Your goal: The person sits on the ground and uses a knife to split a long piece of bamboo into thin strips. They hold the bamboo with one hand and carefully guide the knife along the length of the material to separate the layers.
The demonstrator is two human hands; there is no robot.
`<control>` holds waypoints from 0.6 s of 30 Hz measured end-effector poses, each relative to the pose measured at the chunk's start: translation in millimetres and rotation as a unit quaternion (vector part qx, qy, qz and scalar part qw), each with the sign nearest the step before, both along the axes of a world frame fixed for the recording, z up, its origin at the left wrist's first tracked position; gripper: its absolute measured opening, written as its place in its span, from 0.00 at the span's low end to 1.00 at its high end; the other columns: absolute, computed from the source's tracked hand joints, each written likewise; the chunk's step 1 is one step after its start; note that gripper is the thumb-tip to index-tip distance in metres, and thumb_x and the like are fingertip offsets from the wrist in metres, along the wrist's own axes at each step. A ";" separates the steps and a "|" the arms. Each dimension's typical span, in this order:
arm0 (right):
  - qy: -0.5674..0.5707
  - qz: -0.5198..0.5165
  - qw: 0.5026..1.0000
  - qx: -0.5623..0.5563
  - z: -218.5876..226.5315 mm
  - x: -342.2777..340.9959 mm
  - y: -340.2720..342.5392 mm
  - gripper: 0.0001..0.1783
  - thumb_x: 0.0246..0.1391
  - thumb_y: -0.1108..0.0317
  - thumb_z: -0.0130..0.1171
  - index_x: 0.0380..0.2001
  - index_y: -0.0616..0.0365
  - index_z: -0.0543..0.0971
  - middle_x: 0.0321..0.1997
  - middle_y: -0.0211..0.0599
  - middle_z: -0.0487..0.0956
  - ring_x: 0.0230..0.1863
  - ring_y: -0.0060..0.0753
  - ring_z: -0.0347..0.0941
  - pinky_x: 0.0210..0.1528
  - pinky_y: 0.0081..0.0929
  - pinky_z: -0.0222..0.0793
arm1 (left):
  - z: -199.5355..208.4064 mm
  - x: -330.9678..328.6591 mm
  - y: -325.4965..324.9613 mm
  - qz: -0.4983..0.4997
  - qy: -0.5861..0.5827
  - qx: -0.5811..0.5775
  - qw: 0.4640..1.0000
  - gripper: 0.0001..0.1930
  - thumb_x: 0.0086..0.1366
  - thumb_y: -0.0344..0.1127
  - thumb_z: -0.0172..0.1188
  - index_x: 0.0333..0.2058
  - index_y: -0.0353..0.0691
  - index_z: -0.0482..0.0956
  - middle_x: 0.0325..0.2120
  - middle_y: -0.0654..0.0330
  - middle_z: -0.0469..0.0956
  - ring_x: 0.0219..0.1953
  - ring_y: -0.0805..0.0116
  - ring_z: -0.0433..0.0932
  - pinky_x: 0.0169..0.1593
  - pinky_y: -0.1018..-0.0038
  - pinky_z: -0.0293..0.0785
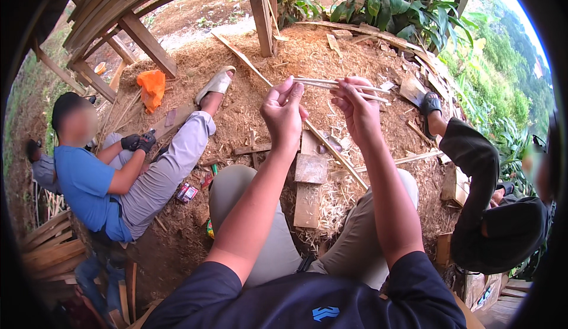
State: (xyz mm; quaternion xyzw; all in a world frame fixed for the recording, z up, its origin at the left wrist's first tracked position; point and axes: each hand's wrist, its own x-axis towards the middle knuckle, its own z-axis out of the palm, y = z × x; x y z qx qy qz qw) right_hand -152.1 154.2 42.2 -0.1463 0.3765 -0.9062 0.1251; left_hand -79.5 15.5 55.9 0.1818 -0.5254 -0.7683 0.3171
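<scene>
grasping thin pale sticks (319,81) in left hand (283,113) and right hand (361,113), raised above the middle of the shaving-strewn ground (228,134). outdoors, with leafy plants (384,3) along the ground's far edge, a timber frame (260,18) at its far left corner, and a person (89,169) at left.

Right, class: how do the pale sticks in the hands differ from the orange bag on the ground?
The pale sticks are thin and straight; the orange bag is crumpled. The left hand and right hand hold the sticks up; the bag lies on the ground.
</scene>
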 end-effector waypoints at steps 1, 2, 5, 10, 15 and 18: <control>0.001 0.002 1.000 0.000 -0.4 -0.4 0.4 0.09 0.63 0.77 0.56 0.46 0.62 0.74 0.44 0.48 0.82 0.43 0.38 0.84 0.39 0.25 0.85 | 0.6 0.2 0.7 0.001 -0.003 0.004 1.000 0.17 0.64 0.31 0.67 0.49 0.31 0.76 0.30 0.60 0.81 0.15 0.81 0.70 0.17 0.83 0.65; 0.002 0.003 1.000 0.000 -0.7 -1.0 0.7 0.09 0.63 0.77 0.56 0.46 0.62 0.73 0.44 0.48 0.81 0.43 0.39 0.83 0.39 0.25 0.85 | 1.0 0.4 0.7 0.001 -0.005 0.004 1.000 0.17 0.64 0.31 0.66 0.49 0.31 0.76 0.31 0.60 0.81 0.16 0.81 0.70 0.17 0.83 0.65; -0.005 0.010 1.000 -0.008 -1.8 -1.0 -0.6 0.09 0.63 0.77 0.55 0.46 0.62 0.73 0.43 0.48 0.81 0.43 0.39 0.83 0.40 0.25 0.86 | 1.5 1.0 -1.1 -0.001 -0.005 0.002 1.000 0.16 0.65 0.31 0.66 0.49 0.32 0.76 0.31 0.60 0.81 0.16 0.81 0.70 0.17 0.83 0.65; -0.027 0.025 0.999 -0.026 -2.5 -2.6 0.6 0.09 0.63 0.78 0.55 0.45 0.63 0.72 0.42 0.48 0.81 0.43 0.40 0.83 0.41 0.25 0.86 | -1.7 -1.2 -3.1 -0.009 0.006 -0.006 1.000 0.17 0.65 0.30 0.65 0.51 0.33 0.75 0.32 0.59 0.81 0.16 0.82 0.70 0.17 0.83 0.64; -0.050 0.033 0.998 -0.027 0.3 -1.6 -1.3 0.08 0.63 0.78 0.54 0.45 0.62 0.71 0.40 0.47 0.80 0.42 0.38 0.83 0.41 0.24 0.86 | 6.2 2.3 -2.9 -0.015 0.013 -0.028 0.999 0.16 0.66 0.30 0.64 0.52 0.35 0.75 0.33 0.60 0.81 0.16 0.82 0.70 0.17 0.84 0.64; -0.056 0.047 0.996 -0.042 -6.2 -7.7 1.2 0.09 0.61 0.77 0.57 0.44 0.62 0.72 0.42 0.47 0.80 0.41 0.38 0.83 0.43 0.27 0.86 | 3.6 -0.4 -3.8 -0.028 0.009 -0.030 0.999 0.13 0.66 0.28 0.63 0.49 0.36 0.78 0.33 0.60 0.82 0.16 0.82 0.71 0.17 0.84 0.65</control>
